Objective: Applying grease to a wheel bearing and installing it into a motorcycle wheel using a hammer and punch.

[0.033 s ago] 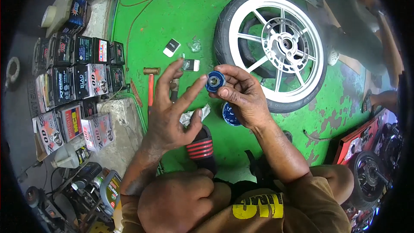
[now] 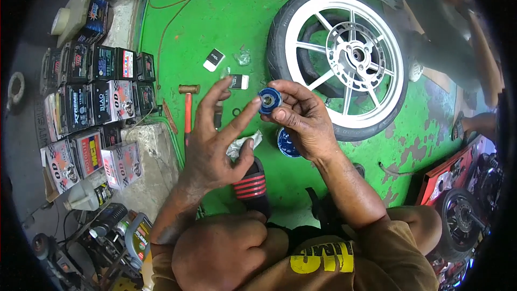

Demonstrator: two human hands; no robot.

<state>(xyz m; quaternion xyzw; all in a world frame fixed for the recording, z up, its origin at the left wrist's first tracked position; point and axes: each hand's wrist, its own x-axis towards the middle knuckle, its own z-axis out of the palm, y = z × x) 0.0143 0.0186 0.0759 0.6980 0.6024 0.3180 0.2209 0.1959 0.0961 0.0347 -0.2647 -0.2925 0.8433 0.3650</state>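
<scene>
Between the thumb and fingers of my right hand [image 2: 301,118] is a small wheel bearing [image 2: 270,101] smeared with blue grease, its centre hole facing up. My left hand [image 2: 218,143] has its fingers spread, and its index fingertip rests at the bearing's left edge. Behind my right wrist, a tub of blue grease [image 2: 288,143] stands on the floor, partly hidden. A crumpled whitish wrapper [image 2: 249,144] shows beyond my left thumb.
A white motorcycle wheel [image 2: 344,54] with a tyre lies ahead on the green floor. A red-handled hammer [image 2: 188,110], small boxes [image 2: 214,60] and clear plastic [image 2: 244,56] lie nearby. Stacked batteries [image 2: 102,64] line the left. Another person's leg [image 2: 441,32] is at far right.
The bearing has shifted very slightly in my right fingers, and my left index finger has moved a little along its edge. All else looks the same.
</scene>
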